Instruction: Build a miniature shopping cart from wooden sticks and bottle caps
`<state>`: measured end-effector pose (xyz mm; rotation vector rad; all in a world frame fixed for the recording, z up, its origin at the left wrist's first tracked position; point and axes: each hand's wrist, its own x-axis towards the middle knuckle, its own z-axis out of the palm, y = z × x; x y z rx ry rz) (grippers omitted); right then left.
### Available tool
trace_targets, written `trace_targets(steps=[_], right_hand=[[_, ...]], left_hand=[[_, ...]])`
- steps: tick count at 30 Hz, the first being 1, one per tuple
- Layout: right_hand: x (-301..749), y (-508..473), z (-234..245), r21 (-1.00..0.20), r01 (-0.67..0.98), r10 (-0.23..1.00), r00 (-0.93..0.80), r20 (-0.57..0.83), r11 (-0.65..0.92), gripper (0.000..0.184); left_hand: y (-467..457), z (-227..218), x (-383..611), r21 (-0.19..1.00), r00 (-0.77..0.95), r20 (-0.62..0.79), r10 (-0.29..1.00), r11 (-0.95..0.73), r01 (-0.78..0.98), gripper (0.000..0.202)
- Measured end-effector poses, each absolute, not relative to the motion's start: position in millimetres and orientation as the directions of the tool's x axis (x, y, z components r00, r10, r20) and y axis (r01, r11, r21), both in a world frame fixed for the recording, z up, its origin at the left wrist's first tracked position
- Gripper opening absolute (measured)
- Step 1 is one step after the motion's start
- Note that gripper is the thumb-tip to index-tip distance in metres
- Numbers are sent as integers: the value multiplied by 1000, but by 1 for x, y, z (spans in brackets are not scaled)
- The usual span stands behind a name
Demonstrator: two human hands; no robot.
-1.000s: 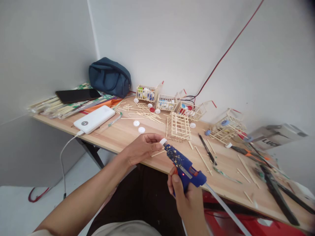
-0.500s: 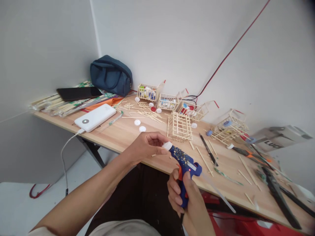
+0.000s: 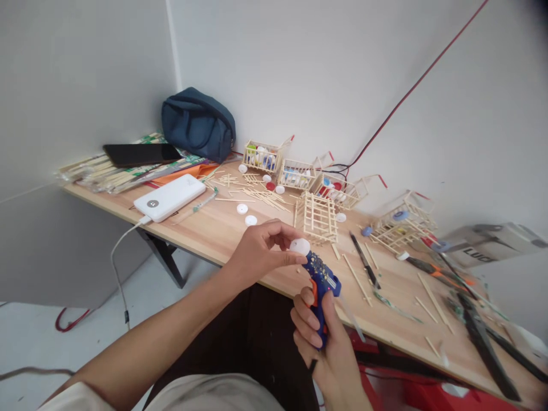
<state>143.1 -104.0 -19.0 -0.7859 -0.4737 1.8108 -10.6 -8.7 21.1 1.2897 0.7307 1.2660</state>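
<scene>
Between thumb and fingers, my left hand (image 3: 268, 251) pinches a white bottle cap (image 3: 300, 246) at the nozzle end of a glue gun. My right hand (image 3: 319, 331) is wrapped round the handle of that blue, gold-speckled glue gun (image 3: 323, 277), fingers near its orange trigger. A clear glue stick (image 3: 351, 319) sticks out of its back end. Just beyond my hands, on the table, stands a small basket frame of wooden sticks (image 3: 315, 218). Two white caps (image 3: 250, 220) lie to the left of it. The nozzle tip is hidden by the cap.
Several stick-built carts (image 3: 262, 157) holding bottle caps line the back of the wooden table (image 3: 214, 228). A white power bank (image 3: 170, 197), a black phone (image 3: 141, 154) and a blue pouch (image 3: 199, 125) are at left. A pen-like knife (image 3: 363, 260), loose sticks and pliers (image 3: 483, 342) lie at right.
The cap in my left hand has turned so more of its round face shows. The glue gun's rear has swung left and its body points more steeply. The whole view has shifted slightly.
</scene>
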Motion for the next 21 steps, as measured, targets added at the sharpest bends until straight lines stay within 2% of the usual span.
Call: trace_targets(steps=[3, 8, 11, 13, 15, 17, 19, 21], right_hand=[[147, -101, -12, -591, -702, 915, -264, -304, -398, 35], [153, -99, -13, -610, -673, 908, -287, -305, -418, 35], [153, -99, -18, -701, -623, 938, -236, -255, -347, 36], [154, -98, -21, -803, -543, 969, -151, -196, -247, 37], [156, -97, -22, -916, -377, 990, -54, -128, -139, 39], [160, -96, -19, -995, -96, 999, 37, -39, -36, 40], [164, -95, -13, -965, 258, 992, 102, 79, 50, 41], [166, -96, -5, -831, 546, 961, 160, 226, 105, 40]], left_hand=[[-9, 23, -10, 936, 202, 325, 924, -283, -211, 26], [-10, 26, -10, 938, 224, 342, 913, -317, -139, 25], [-11, 28, -9, 951, 231, 294, 927, -260, -166, 28], [-11, 28, -8, 959, 253, 202, 946, -139, -248, 28], [-10, 26, -7, 933, 308, 79, 948, 38, -358, 29], [-7, 20, -7, 863, 380, -17, 925, 206, -461, 31], [-3, 13, -7, 782, 446, -58, 893, 318, -536, 32], [1, 6, -7, 708, 504, -61, 861, 393, -586, 33]])
